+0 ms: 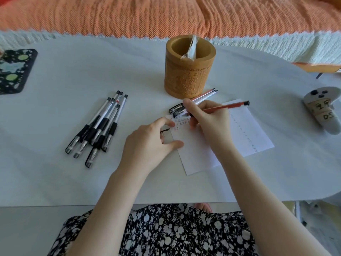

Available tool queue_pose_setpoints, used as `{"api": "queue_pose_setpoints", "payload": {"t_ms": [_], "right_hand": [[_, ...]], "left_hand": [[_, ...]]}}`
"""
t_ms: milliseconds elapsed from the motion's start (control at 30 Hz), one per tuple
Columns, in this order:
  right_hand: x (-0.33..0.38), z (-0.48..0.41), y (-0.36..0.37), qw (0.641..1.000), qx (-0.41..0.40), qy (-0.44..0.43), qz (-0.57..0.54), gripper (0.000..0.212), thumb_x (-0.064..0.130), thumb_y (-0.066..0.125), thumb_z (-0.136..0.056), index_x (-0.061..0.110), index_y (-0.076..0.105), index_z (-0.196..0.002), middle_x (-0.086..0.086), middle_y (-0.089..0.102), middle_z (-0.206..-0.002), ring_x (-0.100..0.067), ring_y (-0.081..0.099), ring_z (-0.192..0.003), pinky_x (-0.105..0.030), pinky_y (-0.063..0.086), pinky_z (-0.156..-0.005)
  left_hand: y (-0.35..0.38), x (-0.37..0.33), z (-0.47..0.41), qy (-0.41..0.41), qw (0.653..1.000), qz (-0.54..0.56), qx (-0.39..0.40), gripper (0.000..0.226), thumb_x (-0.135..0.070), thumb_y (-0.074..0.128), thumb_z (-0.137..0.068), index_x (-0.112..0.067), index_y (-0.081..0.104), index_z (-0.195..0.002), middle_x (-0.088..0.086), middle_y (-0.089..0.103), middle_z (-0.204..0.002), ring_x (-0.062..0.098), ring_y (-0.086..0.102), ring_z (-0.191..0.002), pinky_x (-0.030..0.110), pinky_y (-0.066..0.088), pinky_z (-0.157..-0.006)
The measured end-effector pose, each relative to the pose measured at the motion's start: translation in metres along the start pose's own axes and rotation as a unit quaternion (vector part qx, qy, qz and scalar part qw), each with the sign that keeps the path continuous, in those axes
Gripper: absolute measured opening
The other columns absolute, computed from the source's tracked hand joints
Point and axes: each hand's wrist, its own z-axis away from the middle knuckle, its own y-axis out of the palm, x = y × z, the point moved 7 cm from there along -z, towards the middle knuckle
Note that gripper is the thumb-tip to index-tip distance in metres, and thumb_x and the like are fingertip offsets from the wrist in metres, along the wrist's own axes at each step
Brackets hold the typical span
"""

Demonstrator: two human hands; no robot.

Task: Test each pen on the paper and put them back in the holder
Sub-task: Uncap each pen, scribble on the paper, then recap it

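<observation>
My right hand [208,119] grips an orange-barrelled pen [228,106] with its tip down on the white paper [245,133], near rows of small written marks. My left hand [149,145] rests at the paper's left edge, fingertips and thumb pressing on the sheet; a dark pen cap [164,130] lies just under its fingers. Two capped pens [199,99] lie side by side behind my right hand. A pile of several black-grip pens [100,126] lies to the left. The carved bamboo holder [190,71] stands upright behind the paper with a clear wrapper in it.
A dark patterned pad [14,71] lies at the table's far left. A white controller [322,108] with labels sits at the right edge. An orange blanket [166,15] runs along the back. The table's front edge [110,205] is just above my lap.
</observation>
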Motion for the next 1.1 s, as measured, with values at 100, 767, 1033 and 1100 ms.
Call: {"api": "queue_pose_setpoints", "payload": {"t_ms": [100,767,1033,1100], "right_hand": [[0.0032,0.0017,0.0002,0.997,-0.042,-0.034,0.055,0.045,0.031,0.076,-0.078,0.004,0.052,-0.052,-0.006,0.049,-0.046,-0.008,0.039,-0.041,-0.017,0.031,-0.044],[-0.0004,0.0028,0.0074,0.988,-0.055,-0.068,0.125,0.037,0.012,0.059,-0.082,-0.015,0.044,-0.063,-0.031,0.046,-0.060,-0.019,0.030,-0.057,-0.028,0.024,-0.051],[0.0002,0.0025,0.0086,0.986,-0.054,-0.076,0.137,0.035,0.013,0.061,-0.082,-0.010,0.048,-0.059,-0.026,0.044,-0.056,-0.017,0.031,-0.054,-0.026,0.025,-0.049],[0.0003,0.0024,0.0089,0.985,-0.054,-0.079,0.140,0.035,0.013,0.061,-0.082,-0.009,0.047,-0.058,-0.016,0.039,-0.052,-0.017,0.030,-0.054,-0.026,0.024,-0.048]], "left_hand": [[0.0004,-0.0005,0.0002,0.006,1.000,-0.002,0.001,0.044,-0.054,0.072,-0.068,-0.039,0.056,-0.106,-0.010,0.050,-0.061,0.012,0.056,-0.072,0.027,0.038,-0.058],[0.0032,0.0016,-0.0007,0.001,1.000,0.000,0.009,0.044,-0.054,0.071,-0.068,-0.040,0.055,-0.107,-0.010,0.053,-0.066,0.012,0.058,-0.080,0.026,0.040,-0.065],[0.0041,0.0024,-0.0017,0.001,1.000,-0.002,0.011,0.042,-0.054,0.071,-0.068,-0.040,0.055,-0.104,-0.009,0.049,-0.061,0.013,0.057,-0.075,0.027,0.040,-0.062],[0.0042,0.0025,-0.0018,0.003,1.000,-0.003,0.011,0.042,-0.053,0.071,-0.068,-0.039,0.055,-0.105,-0.009,0.049,-0.061,0.013,0.057,-0.075,0.027,0.040,-0.062]]}}
